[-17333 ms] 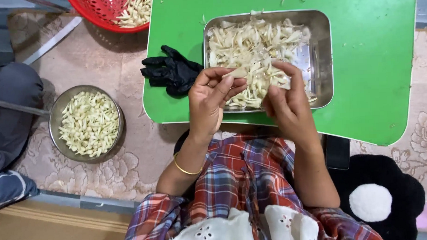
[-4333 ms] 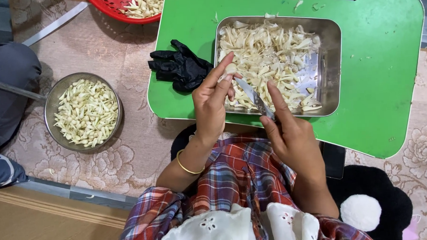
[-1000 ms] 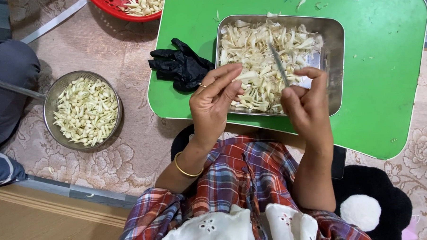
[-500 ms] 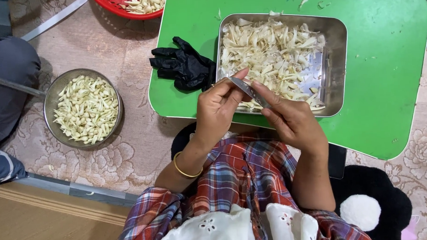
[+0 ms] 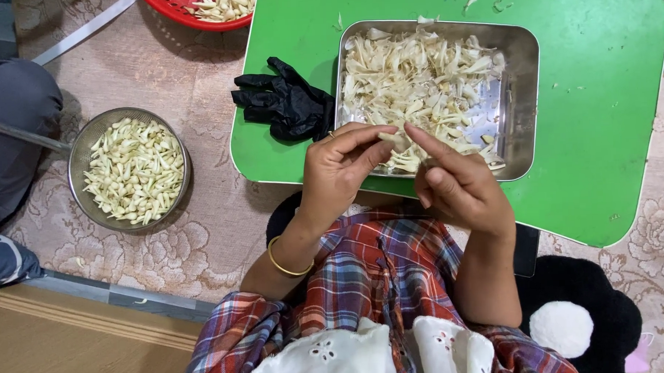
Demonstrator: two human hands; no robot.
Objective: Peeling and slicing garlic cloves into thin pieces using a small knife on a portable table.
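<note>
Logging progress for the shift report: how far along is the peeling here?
Done: the round metal bowl on the floor is well filled with pale cleaned pieces. In hand: left hand and right hand pinch one small piece between the fingertips over the steel tray. Left: the tray is mostly covered in pale strips, and the red basket holds more pieces.

Floral beige carpet (image 5: 201, 242) beneath a low green table (image 5: 602, 125)
</note>
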